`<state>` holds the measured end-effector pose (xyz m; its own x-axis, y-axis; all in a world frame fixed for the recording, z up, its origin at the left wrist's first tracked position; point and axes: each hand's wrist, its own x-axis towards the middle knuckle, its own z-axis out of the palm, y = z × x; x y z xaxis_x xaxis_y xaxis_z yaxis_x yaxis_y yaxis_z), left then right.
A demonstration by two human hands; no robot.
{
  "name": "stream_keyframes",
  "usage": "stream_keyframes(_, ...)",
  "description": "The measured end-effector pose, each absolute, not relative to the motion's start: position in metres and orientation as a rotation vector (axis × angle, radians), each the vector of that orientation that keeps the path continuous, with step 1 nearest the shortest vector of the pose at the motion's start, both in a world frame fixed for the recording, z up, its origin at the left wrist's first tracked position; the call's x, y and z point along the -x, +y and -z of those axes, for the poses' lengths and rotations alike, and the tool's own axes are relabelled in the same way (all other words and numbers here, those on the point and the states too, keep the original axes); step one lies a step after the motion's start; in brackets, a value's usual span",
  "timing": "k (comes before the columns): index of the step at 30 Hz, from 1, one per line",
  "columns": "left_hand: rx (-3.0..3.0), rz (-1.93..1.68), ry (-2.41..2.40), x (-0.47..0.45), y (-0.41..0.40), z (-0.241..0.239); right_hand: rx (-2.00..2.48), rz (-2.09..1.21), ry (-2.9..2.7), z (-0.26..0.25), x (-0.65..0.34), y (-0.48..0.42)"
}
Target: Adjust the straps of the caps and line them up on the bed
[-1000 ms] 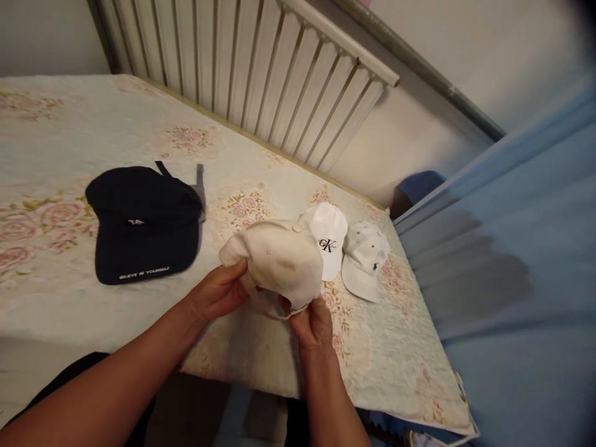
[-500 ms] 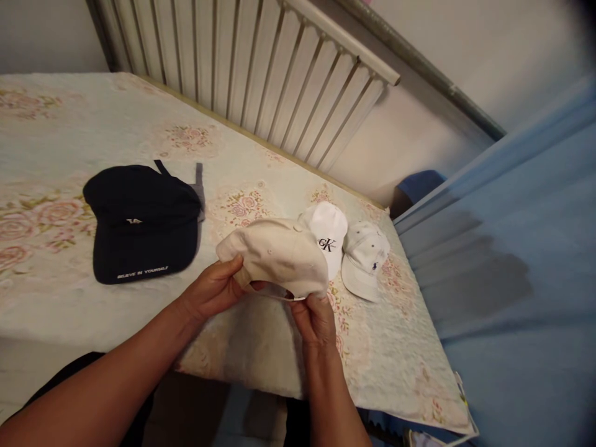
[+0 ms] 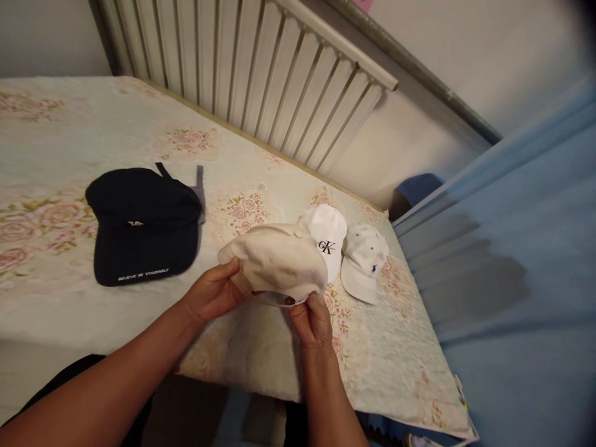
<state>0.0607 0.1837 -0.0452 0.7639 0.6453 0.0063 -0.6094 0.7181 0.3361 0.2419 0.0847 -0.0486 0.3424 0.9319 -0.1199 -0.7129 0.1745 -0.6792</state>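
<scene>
Between my hands is a cream baseball cap [image 3: 274, 257], held above the near part of the bed with its back opening and strap toward me. My left hand [image 3: 216, 292] grips its left edge, thumb on top. On the other side, my right hand [image 3: 311, 316] pinches the lower right edge by the strap. Just beyond lies a white cap with a black CK logo [image 3: 333, 233], partly covered by the held cap. A white cap with a small navy emblem [image 3: 365, 264] touches or nearly touches it. To the left rests a black cap [image 3: 144, 223] lettered "BELIEVE IN YOURSELF".
A floral bedspread [image 3: 242, 161] covers the bed under the caps. Along its far side stands a slatted metal headboard [image 3: 237, 74]. A blue curtain [image 3: 512, 261] hangs at the right edge, and a dark blue object [image 3: 416, 189] sits in the far corner.
The cream cap is tilted slightly and has dropped a little, with both hands still on it. The other caps lie where they were.
</scene>
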Motion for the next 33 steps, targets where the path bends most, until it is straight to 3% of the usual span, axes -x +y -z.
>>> stream_keyframes(14, -0.261, -0.554, 0.316, -0.069, 0.202, 0.069, 0.737, -1.243, -0.143, 0.059, -0.261, 0.089)
stream_keyframes(26, -0.181, -0.666, 0.575, -0.08, 0.207, 0.08, 0.884, -1.05, -0.064, 0.085, -0.282, 0.097)
stream_keyframes(33, -0.162, -0.703, 0.597, -0.08, 0.206, 0.074, 0.86, -1.131, -0.086, 0.082, -0.276, 0.098)
